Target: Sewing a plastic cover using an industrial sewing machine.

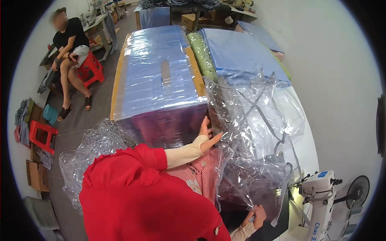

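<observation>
A big box [161, 76] wrapped in shiny bluish film stands in front of me, brown cardboard showing along its edges. My left hand [207, 134], on a cream sleeve under red cloth, lies with fingers apart against the box's near right corner. It touches the large clear plastic bag [257, 132] with grey trim that billows to the right of the box. Low on the right, my right hand [254, 217] pinches the bag's bottom edge. A pink checked apron [199, 172] shows between my arms.
Crumpled clear plastic [94, 146] lies on the floor at left. Blue [237, 52] and green [203, 52] wrapped stacks sit behind the bag. A person [70, 44] sits on a red stool far left; another red stool [40, 134] and cardboard boxes [37, 174] stand nearer. A white sewing machine [319, 193] and fan [358, 190] are lower right.
</observation>
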Available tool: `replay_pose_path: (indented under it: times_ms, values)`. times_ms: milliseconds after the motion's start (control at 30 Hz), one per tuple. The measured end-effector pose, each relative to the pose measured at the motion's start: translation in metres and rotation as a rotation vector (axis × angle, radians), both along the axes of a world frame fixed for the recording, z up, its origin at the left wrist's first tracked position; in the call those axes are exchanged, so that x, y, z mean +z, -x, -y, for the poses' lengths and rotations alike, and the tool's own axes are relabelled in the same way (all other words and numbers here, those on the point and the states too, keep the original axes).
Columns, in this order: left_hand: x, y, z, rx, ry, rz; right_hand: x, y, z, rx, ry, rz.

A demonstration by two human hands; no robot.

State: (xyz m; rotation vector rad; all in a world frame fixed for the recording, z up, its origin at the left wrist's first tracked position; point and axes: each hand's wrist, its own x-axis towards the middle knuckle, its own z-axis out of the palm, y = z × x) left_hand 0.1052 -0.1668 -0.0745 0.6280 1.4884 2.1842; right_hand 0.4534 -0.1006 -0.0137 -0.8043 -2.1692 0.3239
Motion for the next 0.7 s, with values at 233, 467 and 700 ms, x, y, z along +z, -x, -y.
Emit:
replay_pose_path:
  times_ms: [233,467,700]
  values:
    - [0.060,0.029,-0.046,-0.167,-0.018,0.174,0.005,0.003,0.012,-0.051,-0.054,0.017]
    - [0.169,0.092,-0.101,-0.280,-0.037,-0.161,0.015,0.028,0.006,-0.047,-0.020,0.067]
    - [0.098,0.182,-0.114,0.361,0.068,-1.006,0.005,0.052,0.022,-0.122,-0.031,-0.118]
